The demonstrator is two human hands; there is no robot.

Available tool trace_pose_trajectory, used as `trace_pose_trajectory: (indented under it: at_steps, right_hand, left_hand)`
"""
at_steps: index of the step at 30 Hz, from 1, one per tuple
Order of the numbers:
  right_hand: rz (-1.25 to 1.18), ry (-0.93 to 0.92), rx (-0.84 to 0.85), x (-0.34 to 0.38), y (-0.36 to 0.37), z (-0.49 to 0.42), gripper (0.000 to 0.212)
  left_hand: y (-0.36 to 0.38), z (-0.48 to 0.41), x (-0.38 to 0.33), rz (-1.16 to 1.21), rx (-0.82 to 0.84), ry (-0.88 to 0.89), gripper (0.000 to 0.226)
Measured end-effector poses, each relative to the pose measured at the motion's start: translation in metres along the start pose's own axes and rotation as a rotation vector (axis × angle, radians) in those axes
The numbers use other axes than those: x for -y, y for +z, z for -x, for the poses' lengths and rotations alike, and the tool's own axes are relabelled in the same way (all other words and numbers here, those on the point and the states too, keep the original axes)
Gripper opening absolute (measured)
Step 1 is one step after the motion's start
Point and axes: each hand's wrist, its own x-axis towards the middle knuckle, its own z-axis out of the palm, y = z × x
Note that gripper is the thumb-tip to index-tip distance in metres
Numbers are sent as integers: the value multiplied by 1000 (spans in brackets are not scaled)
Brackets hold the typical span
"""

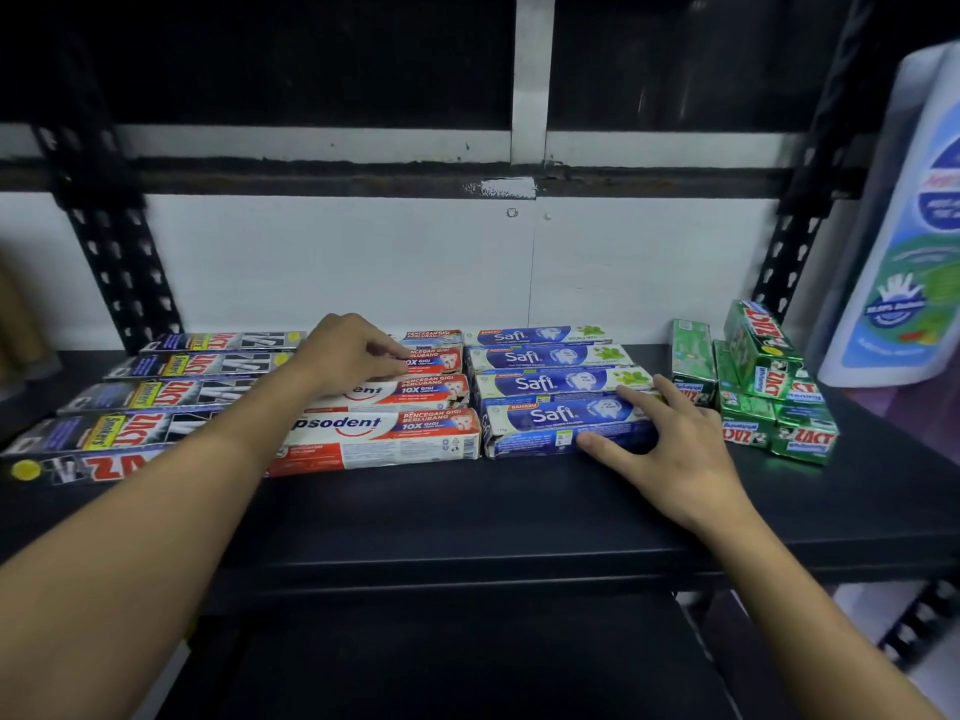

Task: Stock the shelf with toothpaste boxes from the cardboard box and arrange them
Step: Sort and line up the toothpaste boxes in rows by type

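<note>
Toothpaste boxes lie in rows on the black shelf [467,511]. Several black Zact boxes [130,428] fill the left, several red-and-white Pepsodent boxes [384,433] the middle, several blue Safi boxes [550,387] right of them. My left hand [348,356] rests on the Pepsodent boxes at the back, fingers curled down onto one box top. My right hand [670,449] grips the right end of the front Safi box [545,426], thumb on its front face and fingers over its top. The cardboard box is out of view.
A pile of green Zact boxes [769,387] sits at the shelf's right end. A large white bottle [904,241] stands at the far right. Black slotted uprights [109,236] frame the shelf; a white wall is behind. A lower shelf [467,657] shows below.
</note>
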Motion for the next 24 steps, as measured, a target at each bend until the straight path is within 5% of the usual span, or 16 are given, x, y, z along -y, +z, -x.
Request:
trace_pose_trajectory:
  at_steps: [24]
  right_hand:
    - [-2, 0, -18, 0, 0, 0, 86]
  left_hand:
    - [-2, -7, 7, 47, 91, -67, 38]
